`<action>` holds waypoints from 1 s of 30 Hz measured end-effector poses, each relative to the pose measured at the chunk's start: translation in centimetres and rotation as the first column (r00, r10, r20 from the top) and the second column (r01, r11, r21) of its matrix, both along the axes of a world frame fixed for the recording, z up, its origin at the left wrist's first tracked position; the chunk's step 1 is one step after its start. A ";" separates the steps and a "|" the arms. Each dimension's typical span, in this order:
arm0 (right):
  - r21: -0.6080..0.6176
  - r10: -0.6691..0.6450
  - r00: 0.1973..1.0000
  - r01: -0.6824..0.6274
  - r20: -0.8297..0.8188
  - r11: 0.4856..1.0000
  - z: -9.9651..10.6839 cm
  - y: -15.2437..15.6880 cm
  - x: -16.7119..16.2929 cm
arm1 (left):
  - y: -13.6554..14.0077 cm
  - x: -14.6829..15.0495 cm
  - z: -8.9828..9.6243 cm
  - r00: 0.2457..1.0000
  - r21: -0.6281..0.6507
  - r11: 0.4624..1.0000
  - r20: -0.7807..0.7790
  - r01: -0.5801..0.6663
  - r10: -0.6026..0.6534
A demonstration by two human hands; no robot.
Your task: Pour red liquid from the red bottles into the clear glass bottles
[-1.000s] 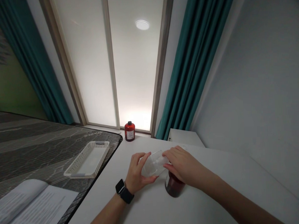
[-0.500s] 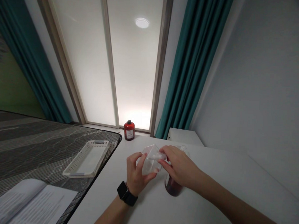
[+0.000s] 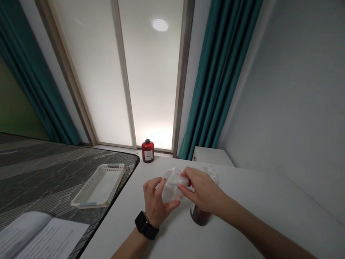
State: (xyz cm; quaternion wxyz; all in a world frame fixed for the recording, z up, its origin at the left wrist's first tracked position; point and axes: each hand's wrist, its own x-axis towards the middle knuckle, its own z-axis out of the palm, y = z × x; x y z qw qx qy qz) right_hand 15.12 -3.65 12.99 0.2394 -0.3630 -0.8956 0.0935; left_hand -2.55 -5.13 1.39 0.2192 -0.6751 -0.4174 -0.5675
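Since the earlier frame, the clear vessel (image 3: 169,192) has been turned, while the red bottle (image 3: 147,152) has been left in its place on the table (image 3: 165,250). The vessel is held above the table, nearer the camera than the red bottle and a little to its right. Its body is cupped by the left hand (image 3: 156,205), half open, thumb below and fingers above; its narrow end is pinched by the right hand (image 3: 204,190), thumb against forefinger. Whether a cap is held there cannot be told. Under the right hand a dark bottle (image 3: 200,217) is stood, nearer than the red bottle and to its right; behind that hand a clear thing (image 3: 211,173) is partly hidden.

The body is best gripped firmly but not squeezed, since the walls look thin and might give. Any twist is best made with the right fingers while the left hand is kept steady, and the right wrist should be held high, as the dark bottle could be knocked
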 end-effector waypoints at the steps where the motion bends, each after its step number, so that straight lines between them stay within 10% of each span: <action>1: -0.012 -0.006 1.000 0.007 0.012 1.000 0.2 0.0 0.0 | 0.1 0.1 0.0 1.000 -0.031 0.999 -0.003 0.020 -0.020; 8: -0.090 -0.156 0.975 0.143 -0.157 0.986 0.6 1.0 5.1 | 1.9 -0.7 -0.7 0.956 -0.544 0.802 0.271 0.247 -0.111; 13: -0.095 -0.363 0.918 0.352 -0.161 0.931 -6.9 2.0 11.6 | 3.2 -1.4 -3.0 0.928 -0.671 0.662 0.358 0.333 -0.104; 19: -0.038 -0.553 0.830 0.552 -0.075 0.833 -14.5 1.0 14.3 | 4.0 -1.4 -5.0 0.956 -0.602 0.753 0.266 0.266 -0.125; 27: -0.038 -0.492 0.869 0.491 -0.043 0.870 -15.0 0.8 13.2 | 2.5 -0.7 -2.5 0.984 -0.415 0.903 0.173 0.114 -0.045; 30: -0.072 -0.467 0.877 0.461 -0.112 0.884 -14.7 0.9 13.3 | 0.3 0.9 -0.3 0.973 -0.290 0.931 0.120 0.223 -0.195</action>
